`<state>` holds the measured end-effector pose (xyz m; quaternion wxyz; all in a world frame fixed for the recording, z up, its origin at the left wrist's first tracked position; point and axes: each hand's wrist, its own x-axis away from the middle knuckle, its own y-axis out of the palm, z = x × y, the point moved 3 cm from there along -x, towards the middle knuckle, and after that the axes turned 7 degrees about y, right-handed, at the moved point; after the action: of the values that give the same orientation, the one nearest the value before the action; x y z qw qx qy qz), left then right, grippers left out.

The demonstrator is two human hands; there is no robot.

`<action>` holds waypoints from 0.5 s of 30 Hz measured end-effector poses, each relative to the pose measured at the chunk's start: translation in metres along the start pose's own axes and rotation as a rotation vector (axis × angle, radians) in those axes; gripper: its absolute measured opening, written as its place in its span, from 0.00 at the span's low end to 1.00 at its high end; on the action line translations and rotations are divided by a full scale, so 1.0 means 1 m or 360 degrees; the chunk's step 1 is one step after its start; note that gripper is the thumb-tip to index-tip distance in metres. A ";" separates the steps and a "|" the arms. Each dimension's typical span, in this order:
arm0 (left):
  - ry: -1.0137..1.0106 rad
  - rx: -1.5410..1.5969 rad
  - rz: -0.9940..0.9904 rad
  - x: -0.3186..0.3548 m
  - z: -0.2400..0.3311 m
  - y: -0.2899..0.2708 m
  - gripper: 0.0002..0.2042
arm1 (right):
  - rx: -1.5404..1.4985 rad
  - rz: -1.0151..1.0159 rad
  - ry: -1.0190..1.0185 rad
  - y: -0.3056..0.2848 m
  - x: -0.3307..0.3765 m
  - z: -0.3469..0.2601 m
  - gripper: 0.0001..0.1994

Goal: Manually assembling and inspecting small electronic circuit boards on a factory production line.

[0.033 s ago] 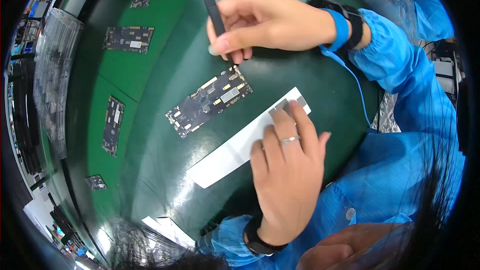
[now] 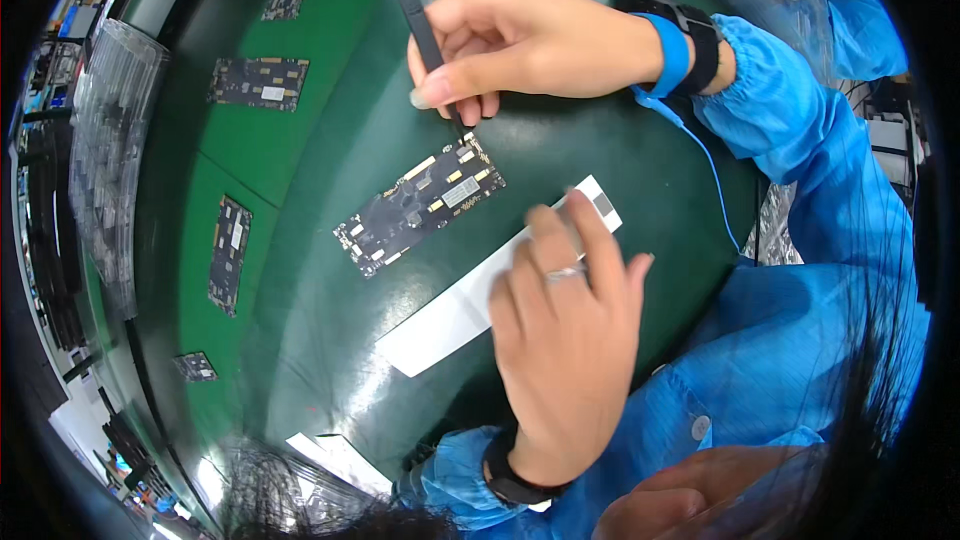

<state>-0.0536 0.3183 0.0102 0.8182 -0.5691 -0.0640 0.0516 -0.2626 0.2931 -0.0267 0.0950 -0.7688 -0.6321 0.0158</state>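
Note:
My right hand [image 2: 520,40] grips black tweezers [image 2: 425,30] between thumb and fingers. Their tip points down at the upper right corner of a dark circuit board [image 2: 405,210], which lies slanted on the green mat. Nearer to me, my left hand [image 2: 570,330] is palm down over a white paper strip [image 2: 440,325]. Its fingers are extended and slightly blurred, and whether the fingertips press on the strip I cannot tell. A dark grey square [image 2: 604,205] shows on the strip's far right end, beside my index finger.
More boards lie at the left: one [image 2: 260,82] farther back, one [image 2: 229,255] upright, and a small one [image 2: 195,366]. A stack of clear plastic trays [image 2: 115,160] stands at the left edge. A blue cord [image 2: 712,165] hangs from my right wristband.
My left hand has slid slightly left along the strip, uncovering the end beside the grey square. The tweezers in my right hand have shifted a little left at the top.

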 end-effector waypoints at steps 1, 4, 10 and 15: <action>0.0011 -0.0005 0.0002 -0.004 -0.005 0.000 0.38 | -0.0003 0.0015 0.0001 -0.001 -0.001 -0.002 0.15; -0.0116 -0.0191 0.0216 -0.008 -0.017 -0.005 0.41 | 0.0039 0.0037 0.0047 0.002 0.001 -0.008 0.15; -0.0129 -0.0218 0.0157 -0.014 -0.019 -0.001 0.42 | 0.0091 0.0081 0.0004 0.003 0.004 -0.006 0.09; -0.0128 -0.0192 0.0126 -0.018 -0.018 -0.002 0.43 | 0.0054 0.0115 -0.0070 0.002 0.002 -0.002 0.13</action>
<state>-0.0680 0.2980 0.0050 0.7764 -0.6170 -0.0772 0.1026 -0.2600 0.2944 -0.0253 0.0935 -0.7889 -0.6056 0.0470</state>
